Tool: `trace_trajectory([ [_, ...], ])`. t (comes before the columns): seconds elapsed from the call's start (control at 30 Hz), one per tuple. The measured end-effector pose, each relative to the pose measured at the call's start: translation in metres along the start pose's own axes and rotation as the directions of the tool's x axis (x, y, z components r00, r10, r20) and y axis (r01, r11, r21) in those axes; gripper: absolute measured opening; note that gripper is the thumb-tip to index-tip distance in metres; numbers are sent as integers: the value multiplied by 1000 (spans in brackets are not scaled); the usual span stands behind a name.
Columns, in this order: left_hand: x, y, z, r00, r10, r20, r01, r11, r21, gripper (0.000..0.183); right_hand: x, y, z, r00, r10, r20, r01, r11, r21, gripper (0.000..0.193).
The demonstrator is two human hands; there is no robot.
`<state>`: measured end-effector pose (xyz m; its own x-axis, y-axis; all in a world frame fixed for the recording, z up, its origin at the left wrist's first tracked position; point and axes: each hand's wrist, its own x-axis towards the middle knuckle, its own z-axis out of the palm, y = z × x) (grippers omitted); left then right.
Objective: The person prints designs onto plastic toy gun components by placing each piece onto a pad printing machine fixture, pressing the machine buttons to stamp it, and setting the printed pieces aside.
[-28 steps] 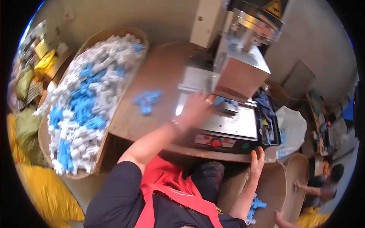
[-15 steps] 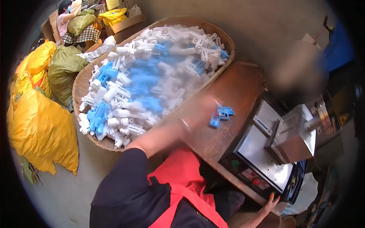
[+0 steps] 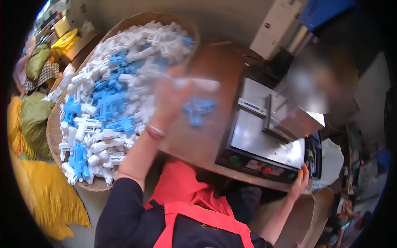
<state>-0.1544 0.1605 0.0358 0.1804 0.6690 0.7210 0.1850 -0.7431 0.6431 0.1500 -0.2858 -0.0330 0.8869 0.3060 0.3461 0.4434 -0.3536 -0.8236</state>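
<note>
My left hand (image 3: 167,101), smeared by motion, is raised over the right edge of the basket and the tabletop. It appears closed around a white toy pistol (image 3: 204,85), also blurred, pointing right. Just beneath lies a blue toy pistol (image 3: 198,108) on the brown table (image 3: 182,140). My right hand (image 3: 298,184) rests with fingers extended against the front right corner of a black machine (image 3: 237,159) with a metal top plate, holding nothing I can see. A large woven basket (image 3: 51,134) at left is heaped with white toy pistols (image 3: 109,144) and blue ones (image 3: 111,105).
The machine carries a metal block (image 3: 295,122), a green button (image 3: 233,158) and a red button (image 3: 266,170). Yellow sacks (image 3: 49,198) and a green sack (image 3: 36,120) stand left of the basket. Another person sits at the far left. A white bag (image 3: 331,161) hangs right of the machine.
The view has swung right, so the basket and table sit further left. My left hand has come back from beside the blue pistol toward the basket edge. My right hand stays at the machine's corner.
</note>
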Motion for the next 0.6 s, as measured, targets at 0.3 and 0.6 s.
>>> trace_trajectory([
  [0.3,-135,106,85,826,321,463,-345,938,-36,42,106,-28,116,854,-487,184,456,870,187,24],
  [0.6,-105,138,149,876,352,329,-316,935,-158,35,40,-83,6,858,-434,-274,411,901,-141,24],
])
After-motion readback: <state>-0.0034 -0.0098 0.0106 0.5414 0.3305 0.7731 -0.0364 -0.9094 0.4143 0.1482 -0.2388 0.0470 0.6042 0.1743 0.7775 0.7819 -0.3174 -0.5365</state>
